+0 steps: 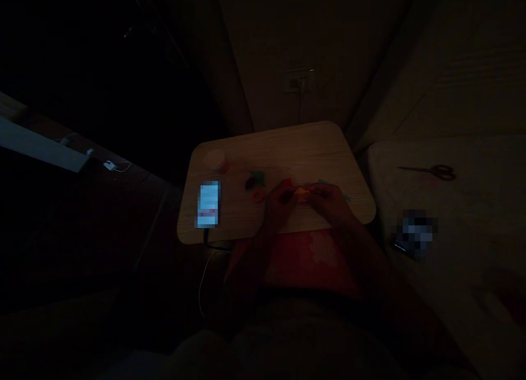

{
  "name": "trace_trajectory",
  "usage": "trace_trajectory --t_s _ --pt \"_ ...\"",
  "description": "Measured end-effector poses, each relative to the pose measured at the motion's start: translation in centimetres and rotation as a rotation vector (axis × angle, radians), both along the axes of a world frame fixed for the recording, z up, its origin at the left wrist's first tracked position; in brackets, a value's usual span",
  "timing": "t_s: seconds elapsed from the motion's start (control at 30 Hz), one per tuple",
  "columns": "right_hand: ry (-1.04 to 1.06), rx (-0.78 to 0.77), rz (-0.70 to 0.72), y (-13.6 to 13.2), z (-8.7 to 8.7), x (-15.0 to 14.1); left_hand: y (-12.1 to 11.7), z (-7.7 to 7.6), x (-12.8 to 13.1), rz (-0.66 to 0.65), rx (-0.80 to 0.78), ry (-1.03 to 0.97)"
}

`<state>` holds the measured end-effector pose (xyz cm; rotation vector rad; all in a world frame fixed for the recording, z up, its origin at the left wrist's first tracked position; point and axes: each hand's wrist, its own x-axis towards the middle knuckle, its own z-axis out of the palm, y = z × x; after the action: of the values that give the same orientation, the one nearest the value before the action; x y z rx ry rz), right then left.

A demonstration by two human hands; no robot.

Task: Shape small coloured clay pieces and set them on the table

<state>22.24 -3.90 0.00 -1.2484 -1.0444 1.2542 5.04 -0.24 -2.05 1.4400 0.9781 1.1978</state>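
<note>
In very dim light, my left hand (pixel 281 200) and my right hand (pixel 329 200) meet above the front part of a small wooden table. Their fingers are pinched together around a small yellow-orange piece (pixel 303 191), whose kind I cannot make out. Just beyond my left fingers lies a red piece (pixel 286 181). To the left of that hand are a red ring-like piece (pixel 258 197), a green piece (pixel 258 177) and a dark round piece (pixel 250 182). A thin teal strip (pixel 347 198) shows beside my right hand, partly covered by it.
The tabletop (pixel 299 144) has rounded corners. On its left side are a lit phone (pixel 207 204) and a round tub (pixel 217 159). Scissors (pixel 431 170) and a blurred device (pixel 415 234) lie on the pale surface at right. A wall socket (pixel 298 83) holds a plug.
</note>
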Motion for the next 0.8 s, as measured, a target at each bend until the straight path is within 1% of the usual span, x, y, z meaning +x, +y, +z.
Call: trace_trajectory --t_s 0.1,0.2,0.3,0.4,0.57,0.67,0.8 --pt "-0.067 0.020 -0.017 -0.1 0.0 -0.2 -0.1 0.0 0.0 0.004 -0.009 0.001" --pt "-0.181 0.071 -0.064 -0.2 -0.3 -0.5 -0.2 0.1 0.0 -0.003 -0.017 -0.007" --pt "-0.313 0.130 -0.117 -0.2 -0.5 -0.9 -0.3 0.3 -0.1 -0.032 0.018 0.002" --pt "-0.386 0.165 -0.136 -0.3 -0.7 -1.3 -0.4 0.4 -0.2 -0.072 0.056 0.005" --pt "-0.445 0.213 -0.174 -0.1 -1.1 -1.8 -0.3 -0.3 -0.4 -0.122 0.138 0.015" --pt "-0.423 0.223 -0.200 0.1 -1.4 -1.8 -0.3 -0.6 -0.5 -0.108 0.190 0.054" --pt "-0.359 0.252 -0.146 0.1 -2.0 -1.3 -0.4 -0.4 -0.3 -0.073 0.225 0.139"
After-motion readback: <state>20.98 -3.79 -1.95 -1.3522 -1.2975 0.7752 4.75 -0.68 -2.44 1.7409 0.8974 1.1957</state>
